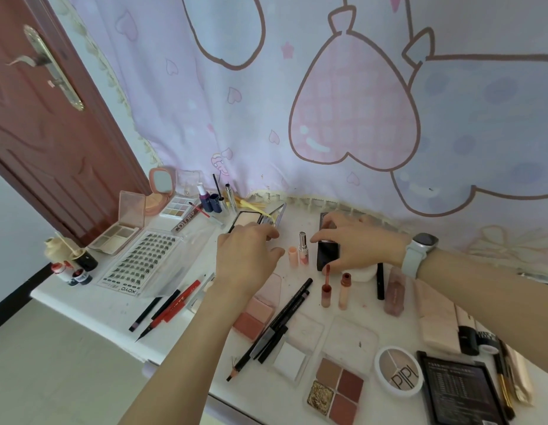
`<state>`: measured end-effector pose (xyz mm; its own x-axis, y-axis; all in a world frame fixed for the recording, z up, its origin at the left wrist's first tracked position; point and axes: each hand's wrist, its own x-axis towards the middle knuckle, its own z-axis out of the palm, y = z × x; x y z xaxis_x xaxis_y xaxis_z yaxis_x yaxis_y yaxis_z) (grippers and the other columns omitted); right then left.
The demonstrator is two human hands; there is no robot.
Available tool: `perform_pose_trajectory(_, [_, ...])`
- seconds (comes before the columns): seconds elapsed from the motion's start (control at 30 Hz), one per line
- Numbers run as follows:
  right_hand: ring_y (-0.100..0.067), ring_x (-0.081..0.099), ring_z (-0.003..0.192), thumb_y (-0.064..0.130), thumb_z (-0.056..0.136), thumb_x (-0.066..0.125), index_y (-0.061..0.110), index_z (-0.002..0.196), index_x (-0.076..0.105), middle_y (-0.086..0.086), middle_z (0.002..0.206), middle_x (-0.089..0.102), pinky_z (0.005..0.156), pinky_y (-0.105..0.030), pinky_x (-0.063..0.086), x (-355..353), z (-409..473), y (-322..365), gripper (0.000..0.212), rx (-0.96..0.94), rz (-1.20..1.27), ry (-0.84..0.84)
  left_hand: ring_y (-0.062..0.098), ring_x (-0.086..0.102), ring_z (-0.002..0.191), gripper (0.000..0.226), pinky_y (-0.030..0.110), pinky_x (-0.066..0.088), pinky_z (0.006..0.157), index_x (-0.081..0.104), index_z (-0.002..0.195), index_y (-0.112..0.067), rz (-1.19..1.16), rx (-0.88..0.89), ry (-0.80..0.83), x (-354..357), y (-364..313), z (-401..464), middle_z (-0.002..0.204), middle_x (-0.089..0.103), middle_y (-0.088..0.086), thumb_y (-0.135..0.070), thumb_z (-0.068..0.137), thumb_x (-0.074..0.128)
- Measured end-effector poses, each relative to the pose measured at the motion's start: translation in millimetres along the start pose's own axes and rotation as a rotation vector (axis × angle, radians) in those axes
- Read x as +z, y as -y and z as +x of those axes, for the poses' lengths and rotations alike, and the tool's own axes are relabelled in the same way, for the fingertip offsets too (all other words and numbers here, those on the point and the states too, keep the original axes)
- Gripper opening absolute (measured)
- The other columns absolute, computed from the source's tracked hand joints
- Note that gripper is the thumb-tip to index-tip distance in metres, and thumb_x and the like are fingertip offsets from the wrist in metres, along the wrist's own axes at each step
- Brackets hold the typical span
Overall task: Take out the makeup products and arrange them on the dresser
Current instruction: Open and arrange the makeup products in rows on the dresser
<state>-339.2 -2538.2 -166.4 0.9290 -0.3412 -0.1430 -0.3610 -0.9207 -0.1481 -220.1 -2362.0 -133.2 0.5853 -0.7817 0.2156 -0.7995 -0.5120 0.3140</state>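
Right hand [349, 240] gripping black compact [327, 256], left hand [245, 256] hovering over cluttered white dresser [113, 314]

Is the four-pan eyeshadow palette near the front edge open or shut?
Open. The four-pan palette shows its brown, reddish and glitter pans uncovered, with its clear lid laid back flat behind them.

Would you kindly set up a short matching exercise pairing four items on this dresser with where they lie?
Items:
1. lash tray
2. PIPL compact
3. black case
4. round mirror compact

Places:
A. under the right hand
B. back left, near the door
C. front right, beside a black palette
D. left of the left hand

Pairs: 1-D, 2-C, 3-A, 4-B
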Motion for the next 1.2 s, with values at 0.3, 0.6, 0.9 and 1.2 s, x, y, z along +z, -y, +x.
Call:
perform_pose_trajectory(0.3, [-0.02,0.047,0.108,0.042,0.078,0.061,0.031,0.115,0.049,0.004,0.131,0.031,0.094,-0.034,0.041,0.9,0.0,-4.6,0.041,0.003,0.109,-0.101,0.017,0.056,0.099,0.023,0.034,0.044,0.088,0.066,0.108,-0.018,-0.205,0.018,-0.065,-6.7,5.9,-9.0,0.107,0.064,0.0,-0.025,0.086,0.062])
perform_pose_trajectory(0.6, [-0.002,0.059,0.085,0.017,0.085,0.059,0.03,0.095,0.061,0.011,0.1,0.061,0.065,-0.013,0.044,-39.5,-22.7,-15.6,0.016,0.161,0.985,-0.309,0.017,0.051,0.111,0.04,0.015,0.034,0.087,0.054,0.125,-0.016,-0.391,0.139,-0.113,-9.4,-10.0,-3.7,0.124,0.052,0.001,-0.016,0.086,0.061])
perform_pose_trajectory(0.9, [-0.022,0.069,0.077,0.031,0.065,0.069,0.023,0.093,0.059,0.003,0.087,0.068,0.061,-0.021,0.045,-98.8,-83.5,16.9,0.031,-0.043,1.369,-0.386,0.016,0.025,0.135,0.069,0.03,0.022,0.109,0.031,0.142,-0.019,-0.323,0.382,-0.233,-26.7,-52.0,-5.3,0.147,0.03,0.0,-0.028,0.083,0.066])
perform_pose_trajectory(1.2, [-0.013,0.054,0.064,0.032,0.078,0.063,0.03,0.098,0.067,-0.017,0.086,0.064,0.07,-0.039,0.046,-117.8,-123.0,72.8,0.021,-0.078,0.97,-0.486,0.023,0.062,0.081,0.045,0.034,0.049,0.061,0.056,0.119,-0.017,-0.241,0.46,-0.319,-52.0,-52.3,-35.3,0.1,0.066,-0.001,-0.034,0.077,0.062])
